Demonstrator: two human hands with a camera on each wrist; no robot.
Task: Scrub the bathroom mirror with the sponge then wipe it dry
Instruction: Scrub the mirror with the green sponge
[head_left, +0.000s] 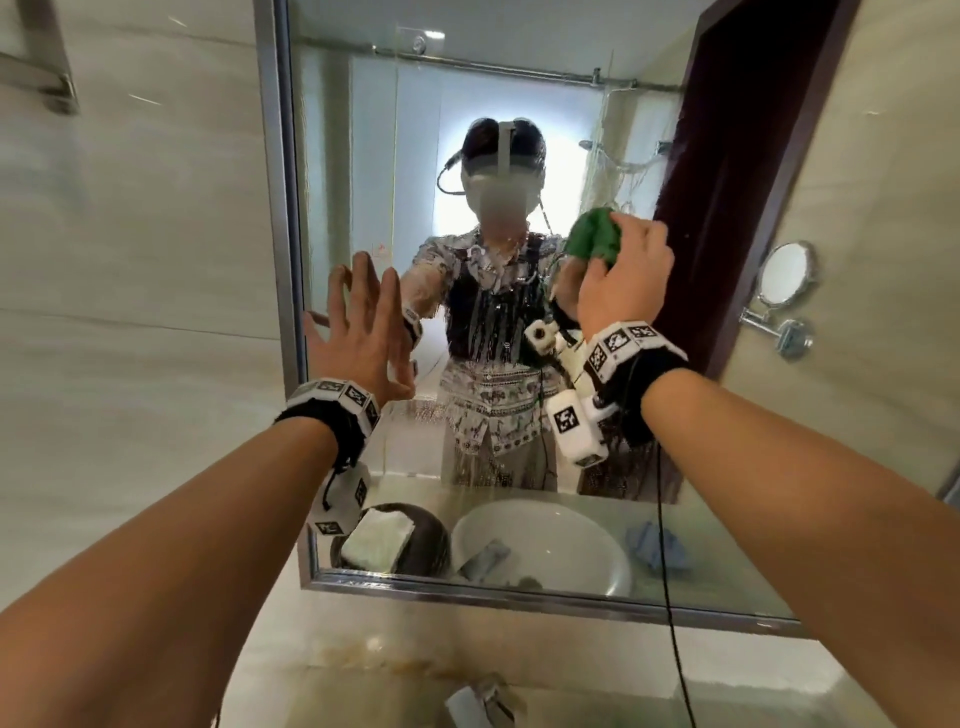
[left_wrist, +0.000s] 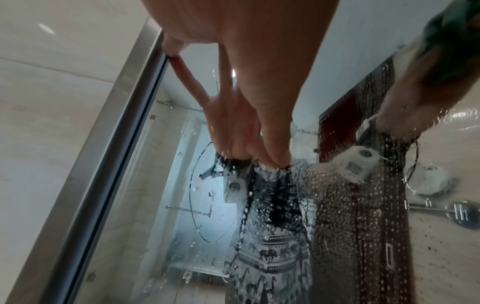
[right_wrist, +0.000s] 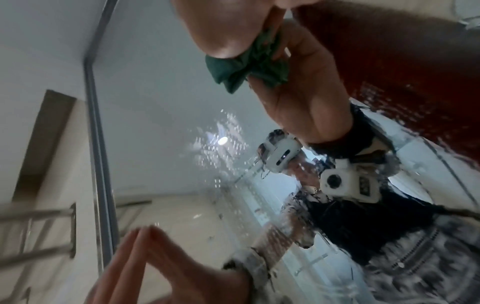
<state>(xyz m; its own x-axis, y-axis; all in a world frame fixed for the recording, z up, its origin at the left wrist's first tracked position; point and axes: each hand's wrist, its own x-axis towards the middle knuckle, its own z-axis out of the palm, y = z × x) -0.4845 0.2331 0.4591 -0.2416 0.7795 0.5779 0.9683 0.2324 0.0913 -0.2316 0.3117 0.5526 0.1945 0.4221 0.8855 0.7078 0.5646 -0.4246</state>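
Observation:
The bathroom mirror (head_left: 363, 182) hangs right in front of me, its glass (left_wrist: 182, 185) wet with drops and streaks in the middle. My right hand (head_left: 623, 275) grips a crumpled green cloth (head_left: 595, 234) and presses it against the glass at the upper right. The right wrist view shows the cloth (right_wrist: 246, 63) bunched under my palm (right_wrist: 221, 30). My left hand (head_left: 358, 322) is flat on the glass near the mirror's left frame, its spread fingers (left_wrist: 259, 92) straight and holding nothing.
A small round wall mirror (head_left: 784, 273) sticks out on an arm at the right. A metal rail (head_left: 36, 78) is fixed at the upper left. The mirror reflects a white basin (head_left: 540, 545), a dark dish with a white pad (head_left: 389, 540) and a blue cloth (head_left: 657, 545). A tap (head_left: 483, 701) stands below.

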